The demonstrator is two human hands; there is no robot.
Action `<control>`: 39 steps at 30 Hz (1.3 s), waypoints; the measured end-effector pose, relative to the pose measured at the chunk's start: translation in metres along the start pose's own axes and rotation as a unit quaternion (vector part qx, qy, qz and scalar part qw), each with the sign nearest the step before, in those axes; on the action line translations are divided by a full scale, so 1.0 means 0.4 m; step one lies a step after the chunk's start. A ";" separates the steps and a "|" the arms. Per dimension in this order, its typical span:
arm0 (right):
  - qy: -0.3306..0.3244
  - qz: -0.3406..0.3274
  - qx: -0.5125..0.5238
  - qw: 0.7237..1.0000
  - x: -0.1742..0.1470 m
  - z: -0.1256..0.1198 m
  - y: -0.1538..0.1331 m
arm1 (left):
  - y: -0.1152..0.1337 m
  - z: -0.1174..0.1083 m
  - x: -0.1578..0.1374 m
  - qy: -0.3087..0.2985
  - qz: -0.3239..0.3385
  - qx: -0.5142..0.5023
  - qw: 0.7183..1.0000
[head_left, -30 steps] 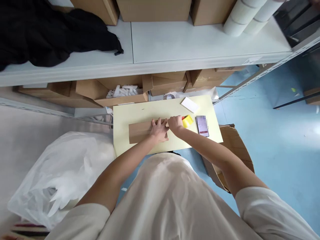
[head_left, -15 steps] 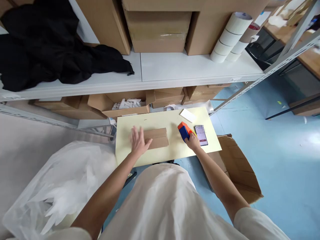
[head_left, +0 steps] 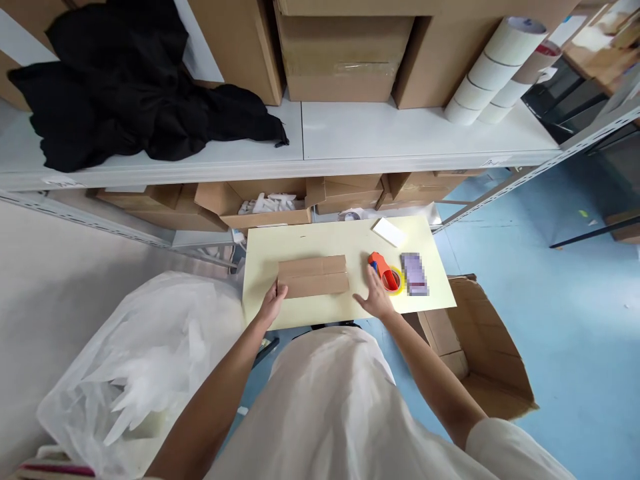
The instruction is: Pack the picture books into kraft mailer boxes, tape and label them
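Observation:
A long brown cardboard box (head_left: 315, 276) lies on the pale yellow tabletop (head_left: 310, 313). My left hand (head_left: 273, 301) grips the box at its left end, thumb on top and fingers at the side. To the right of the box, my right hand (head_left: 375, 298) is spread and holds nothing. Just beyond its fingers an orange and blue tape dispenser (head_left: 383, 270) with a yellow-edged roll rests on the table. A phone (head_left: 415, 274) lies right of the dispenser, its screen blurred out. Behind them is a small white box (head_left: 389, 232).
A grey shelf (head_left: 360, 133) with cartons, a black cloth (head_left: 140, 100) and stacked tape rolls (head_left: 483, 80) stands beyond the table. An open carton (head_left: 493, 353) sits on the floor at right. At left bulges a translucent plastic bag (head_left: 150, 360).
My right hand has let go of the tape dispenser, which now lies on the table. My left hand has come down onto the left end of the cardboard box. The view has shifted slightly.

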State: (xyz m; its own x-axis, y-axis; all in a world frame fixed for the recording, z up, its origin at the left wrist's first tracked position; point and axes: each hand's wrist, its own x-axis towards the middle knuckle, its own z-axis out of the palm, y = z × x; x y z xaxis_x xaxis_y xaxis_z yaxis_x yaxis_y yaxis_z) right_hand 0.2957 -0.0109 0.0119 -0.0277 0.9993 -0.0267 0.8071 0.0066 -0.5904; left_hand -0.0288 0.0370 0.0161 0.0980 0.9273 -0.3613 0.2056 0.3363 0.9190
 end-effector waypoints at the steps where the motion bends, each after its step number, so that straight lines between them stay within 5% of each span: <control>1: -0.035 -0.023 0.040 0.998 0.007 0.014 -0.019 | -0.007 -0.002 -0.004 -0.023 -0.001 -0.014 1.000; 4: -0.107 -0.015 0.158 0.982 0.038 0.050 -0.063 | -0.023 -0.003 -0.007 -0.048 -0.001 -0.033 0.998; 9: -0.133 0.043 0.332 0.933 0.097 0.039 -0.082 | 0.005 -0.017 0.024 0.006 -0.017 0.028 0.999; 17: -0.072 0.289 0.280 0.913 0.182 0.044 -0.102 | 0.013 -0.024 0.101 0.046 -0.057 0.080 0.994; 34: -0.112 0.263 0.305 0.908 0.183 0.081 -0.121 | 0.020 -0.016 0.128 0.057 -0.091 0.206 0.973; 39: 0.003 0.196 0.192 0.962 0.141 0.038 -0.116 | 0.059 -0.003 0.116 0.127 -0.038 0.272 0.953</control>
State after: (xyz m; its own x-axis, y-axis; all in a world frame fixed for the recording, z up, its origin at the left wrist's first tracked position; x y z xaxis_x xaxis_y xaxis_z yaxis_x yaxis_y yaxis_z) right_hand 0.2478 0.0444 0.0255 0.2390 0.9221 -0.3043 0.4779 -0.3845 -0.7898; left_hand -0.0207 0.0882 0.0211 -0.1617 0.9371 -0.3094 0.6846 0.3323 0.6488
